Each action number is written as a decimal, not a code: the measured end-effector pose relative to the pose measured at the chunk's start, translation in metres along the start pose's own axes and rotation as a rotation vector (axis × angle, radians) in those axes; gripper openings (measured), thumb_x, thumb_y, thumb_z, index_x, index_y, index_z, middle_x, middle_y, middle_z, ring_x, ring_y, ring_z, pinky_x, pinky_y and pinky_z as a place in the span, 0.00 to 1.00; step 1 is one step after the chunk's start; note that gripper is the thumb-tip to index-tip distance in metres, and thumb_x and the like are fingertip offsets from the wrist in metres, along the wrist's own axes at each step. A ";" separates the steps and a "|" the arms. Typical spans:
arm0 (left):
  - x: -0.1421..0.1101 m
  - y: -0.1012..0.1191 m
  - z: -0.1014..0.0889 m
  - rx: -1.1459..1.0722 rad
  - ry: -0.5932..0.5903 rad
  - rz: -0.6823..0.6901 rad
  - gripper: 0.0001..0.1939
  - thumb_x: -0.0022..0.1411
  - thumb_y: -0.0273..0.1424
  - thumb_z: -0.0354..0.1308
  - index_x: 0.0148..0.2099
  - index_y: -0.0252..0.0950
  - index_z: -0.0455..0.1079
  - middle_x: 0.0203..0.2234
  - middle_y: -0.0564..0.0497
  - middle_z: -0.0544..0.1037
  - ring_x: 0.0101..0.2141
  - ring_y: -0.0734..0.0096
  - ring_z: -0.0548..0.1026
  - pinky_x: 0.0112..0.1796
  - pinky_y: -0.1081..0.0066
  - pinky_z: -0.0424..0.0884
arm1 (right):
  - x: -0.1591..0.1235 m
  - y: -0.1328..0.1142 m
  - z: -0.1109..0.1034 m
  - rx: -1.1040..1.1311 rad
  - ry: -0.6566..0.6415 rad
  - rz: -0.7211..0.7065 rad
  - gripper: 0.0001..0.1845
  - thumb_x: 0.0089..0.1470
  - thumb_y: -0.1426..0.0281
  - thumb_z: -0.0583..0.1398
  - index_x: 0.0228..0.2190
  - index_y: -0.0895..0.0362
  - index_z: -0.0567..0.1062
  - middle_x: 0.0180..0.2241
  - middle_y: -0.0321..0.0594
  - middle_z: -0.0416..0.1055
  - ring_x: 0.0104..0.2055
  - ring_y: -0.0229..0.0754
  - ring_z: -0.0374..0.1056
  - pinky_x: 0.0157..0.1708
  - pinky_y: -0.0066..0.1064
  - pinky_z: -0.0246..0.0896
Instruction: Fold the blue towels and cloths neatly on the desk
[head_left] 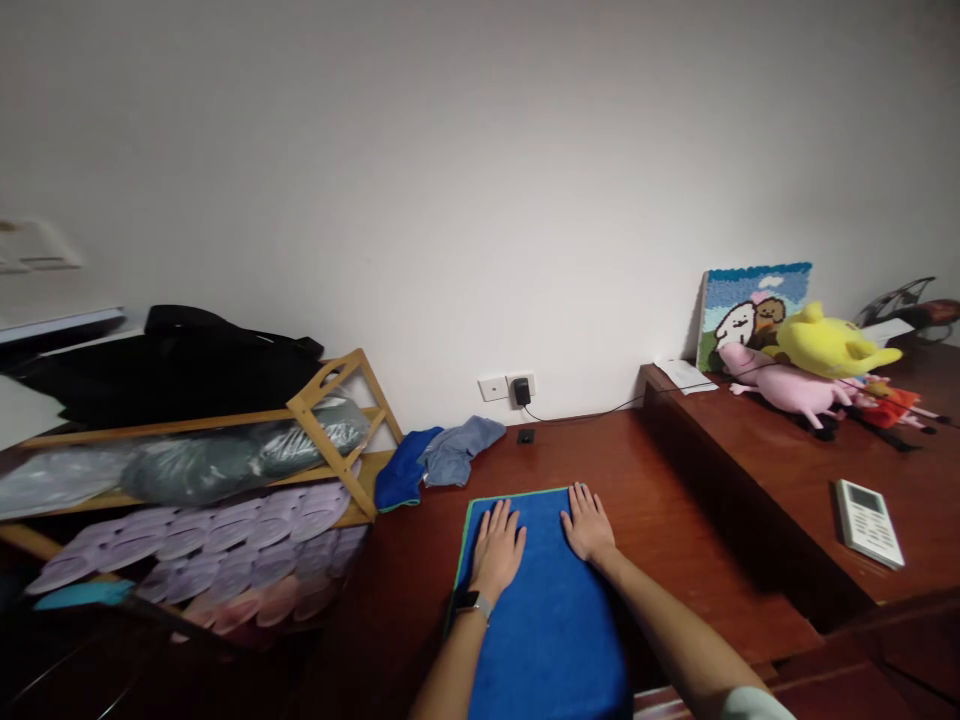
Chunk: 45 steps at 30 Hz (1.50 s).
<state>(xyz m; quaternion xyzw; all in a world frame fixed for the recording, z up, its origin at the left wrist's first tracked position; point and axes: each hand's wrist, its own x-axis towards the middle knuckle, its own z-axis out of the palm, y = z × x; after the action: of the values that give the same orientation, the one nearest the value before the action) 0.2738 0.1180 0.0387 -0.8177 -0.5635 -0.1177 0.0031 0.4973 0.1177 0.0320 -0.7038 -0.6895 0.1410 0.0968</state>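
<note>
A blue towel [551, 620] with a green edge lies spread over the reddish-brown desk [420, 590], its near end reaching the bottom of the view. Flat on its far left part rests my left hand [498, 550], fingers stretched out, a watch on the wrist. My right hand [587, 525] presses flat near the towel's far right corner with its fingers apart. Neither hand grips anything. Beyond my left hand, a crumpled blue cloth [405, 468] and a grey-blue cloth [461, 450] lie together on the desk.
On the left stands a wooden rack [352, 430] with purple slippers [255, 525] and a black bag [187, 365]. A plugged-in adapter [522, 391] is on the wall. The higher desktop at right bears plush toys [817, 345], a picture [750, 300] and a white remote control [868, 522].
</note>
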 end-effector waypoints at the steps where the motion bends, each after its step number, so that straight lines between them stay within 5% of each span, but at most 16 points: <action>1: 0.006 0.013 0.001 -0.017 0.020 0.032 0.30 0.76 0.43 0.35 0.70 0.39 0.63 0.72 0.46 0.58 0.72 0.59 0.52 0.70 0.51 0.47 | 0.000 0.000 0.000 0.000 0.003 0.000 0.39 0.69 0.55 0.37 0.73 0.64 0.44 0.75 0.43 0.34 0.77 0.45 0.28 0.73 0.40 0.21; 5: 0.031 0.064 0.018 -0.084 -0.047 0.106 0.30 0.77 0.44 0.34 0.73 0.42 0.58 0.72 0.48 0.58 0.72 0.60 0.53 0.70 0.50 0.50 | 0.001 0.001 0.003 -0.025 0.003 -0.051 0.38 0.68 0.60 0.38 0.72 0.65 0.45 0.75 0.44 0.34 0.77 0.47 0.28 0.73 0.43 0.22; 7: 0.041 0.070 0.029 -0.091 -0.073 0.111 0.30 0.76 0.45 0.34 0.73 0.46 0.56 0.72 0.49 0.58 0.72 0.58 0.53 0.69 0.48 0.51 | 0.005 0.002 0.006 -0.029 0.002 -0.075 0.37 0.67 0.61 0.39 0.72 0.63 0.47 0.75 0.43 0.35 0.77 0.47 0.28 0.73 0.45 0.22; 9: 0.046 0.056 0.035 -0.083 -0.072 0.091 0.30 0.75 0.48 0.34 0.74 0.49 0.55 0.72 0.50 0.58 0.71 0.57 0.54 0.69 0.47 0.52 | 0.009 0.003 0.009 -0.016 0.013 -0.064 0.37 0.67 0.60 0.39 0.73 0.60 0.48 0.75 0.40 0.36 0.77 0.46 0.29 0.73 0.46 0.23; 15: 0.019 -0.049 0.023 0.024 -0.062 -0.146 0.34 0.74 0.52 0.35 0.75 0.46 0.52 0.73 0.48 0.53 0.72 0.54 0.50 0.69 0.46 0.51 | 0.012 0.002 0.011 -0.007 0.030 -0.024 0.39 0.68 0.55 0.38 0.73 0.60 0.45 0.75 0.40 0.36 0.77 0.44 0.29 0.73 0.45 0.23; 18: 0.006 -0.079 0.021 0.063 -0.026 -0.160 0.34 0.74 0.52 0.35 0.75 0.45 0.51 0.74 0.48 0.52 0.72 0.56 0.51 0.69 0.48 0.51 | 0.014 0.004 0.012 -0.005 0.035 -0.026 0.39 0.68 0.54 0.38 0.73 0.60 0.45 0.75 0.40 0.36 0.77 0.44 0.29 0.73 0.45 0.21; 27: 0.044 -0.073 0.022 0.037 -0.052 -0.188 0.35 0.74 0.51 0.34 0.75 0.40 0.53 0.74 0.45 0.51 0.73 0.56 0.49 0.69 0.49 0.47 | 0.049 0.013 0.008 -0.052 0.027 -0.009 0.39 0.69 0.54 0.38 0.73 0.60 0.44 0.75 0.39 0.37 0.77 0.44 0.30 0.73 0.45 0.21; 35: 0.059 -0.091 0.034 0.053 -0.041 -0.201 0.35 0.73 0.52 0.34 0.75 0.43 0.53 0.74 0.46 0.52 0.72 0.56 0.50 0.69 0.47 0.48 | 0.067 0.014 0.002 -0.051 -0.033 -0.020 0.39 0.68 0.53 0.38 0.73 0.57 0.44 0.75 0.39 0.36 0.77 0.44 0.29 0.73 0.45 0.22; 40: 0.050 -0.058 0.018 0.027 0.102 -0.257 0.34 0.74 0.47 0.34 0.76 0.39 0.48 0.73 0.44 0.54 0.72 0.54 0.51 0.69 0.49 0.47 | 0.046 0.012 -0.011 -0.015 -0.021 -0.011 0.39 0.69 0.54 0.37 0.73 0.60 0.42 0.75 0.39 0.32 0.77 0.43 0.29 0.73 0.42 0.23; 42: 0.046 -0.023 0.019 -0.020 0.141 -0.152 0.34 0.75 0.46 0.33 0.76 0.39 0.47 0.73 0.46 0.54 0.72 0.57 0.50 0.70 0.51 0.46 | 0.033 0.011 -0.007 -0.001 0.019 -0.001 0.39 0.69 0.55 0.36 0.73 0.61 0.43 0.75 0.40 0.33 0.77 0.43 0.29 0.73 0.41 0.23; 45: 0.043 0.038 0.029 -0.092 0.036 0.043 0.33 0.76 0.46 0.32 0.76 0.42 0.48 0.74 0.50 0.53 0.73 0.61 0.49 0.70 0.53 0.47 | 0.018 0.011 0.004 -0.011 0.001 -0.015 0.37 0.69 0.57 0.36 0.73 0.61 0.46 0.75 0.40 0.36 0.77 0.44 0.29 0.73 0.41 0.21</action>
<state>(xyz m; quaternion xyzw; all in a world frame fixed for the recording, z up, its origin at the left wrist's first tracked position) 0.3292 0.1477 0.0241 -0.8266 -0.5397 -0.1582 -0.0218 0.5066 0.1348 0.0234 -0.6993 -0.6954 0.1361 0.0944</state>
